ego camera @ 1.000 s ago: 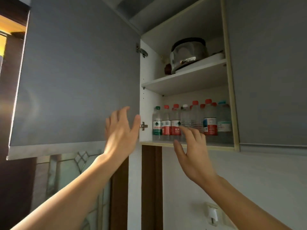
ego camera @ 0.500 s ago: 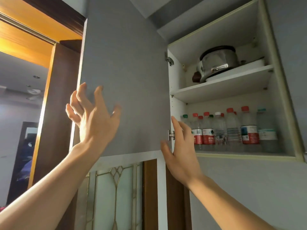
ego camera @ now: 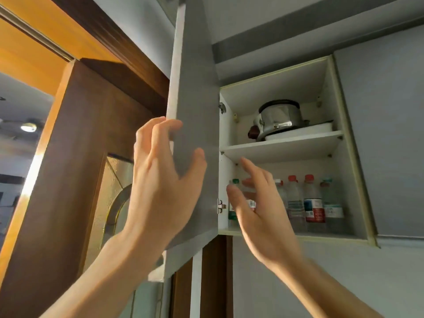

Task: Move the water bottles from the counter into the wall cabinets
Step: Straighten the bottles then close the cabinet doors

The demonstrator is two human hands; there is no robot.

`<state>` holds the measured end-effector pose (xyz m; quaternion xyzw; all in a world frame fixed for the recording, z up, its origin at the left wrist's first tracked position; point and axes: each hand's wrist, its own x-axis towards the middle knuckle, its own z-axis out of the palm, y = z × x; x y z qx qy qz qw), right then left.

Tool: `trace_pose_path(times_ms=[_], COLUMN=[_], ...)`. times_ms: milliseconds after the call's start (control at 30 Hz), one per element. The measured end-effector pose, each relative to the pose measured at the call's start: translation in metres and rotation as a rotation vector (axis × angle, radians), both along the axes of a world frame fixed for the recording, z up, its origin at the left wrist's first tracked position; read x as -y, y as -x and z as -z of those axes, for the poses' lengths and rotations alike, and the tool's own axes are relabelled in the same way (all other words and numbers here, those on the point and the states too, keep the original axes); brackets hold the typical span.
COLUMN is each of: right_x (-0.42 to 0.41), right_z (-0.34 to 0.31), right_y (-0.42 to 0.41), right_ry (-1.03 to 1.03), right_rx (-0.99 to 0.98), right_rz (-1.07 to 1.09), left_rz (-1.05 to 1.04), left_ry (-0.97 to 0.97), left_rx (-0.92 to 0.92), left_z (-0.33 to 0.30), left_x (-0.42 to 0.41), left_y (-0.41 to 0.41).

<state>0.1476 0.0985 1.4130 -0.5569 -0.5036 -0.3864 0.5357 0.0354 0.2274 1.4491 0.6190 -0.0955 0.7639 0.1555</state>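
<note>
The wall cabinet stands open, its grey door (ego camera: 195, 88) swung out toward me and seen almost edge-on. My left hand (ego camera: 160, 187) holds the door's free edge, fingers curled over it and the thumb on its face. Several water bottles (ego camera: 314, 203) with red, green and white caps stand in a row on the lower shelf (ego camera: 321, 236). My right hand (ego camera: 259, 216) is raised in front of the leftmost bottles with its fingers spread and holds nothing; it hides some of them.
A steel pot (ego camera: 278, 115) sits on a white dish on the upper shelf (ego camera: 282, 145). A closed grey cabinet door (ego camera: 385, 134) adjoins on the right. A dark wooden door frame (ego camera: 80, 157) stands to the left.
My left hand went from the door's flat face to its free edge and took hold of it. My right hand rose in front of the bottles. The door now looks more edge-on.
</note>
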Motion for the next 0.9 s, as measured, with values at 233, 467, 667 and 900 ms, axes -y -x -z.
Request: trace_pose_path(times_ms=[233, 467, 667, 900], right_x=[0.060, 0.132, 0.178, 0.225], right_z=[-0.010, -0.005, 0.000, 0.010], right_y=[0.026, -0.009, -0.067, -0.155], right_ry=[-0.019, -0.034, -0.026, 0.086], right_rx=[0.033, 0.008, -0.029, 0.129], right_rz=[-0.054, 0.284, 0.449, 0.822], left_rz=[0.580, 0.615, 0.582, 0.346], left_ry=[-0.005, 0.035, 0.063, -0.029], left_rx=[-0.403, -0.722, -0.632, -0.534], left_z=[-0.003, 0.019, 0.030, 0.046], left_x=[0.017, 0.084, 0.136, 0.161], left_y=[-0.056, -0.160, -0.231, -0.303])
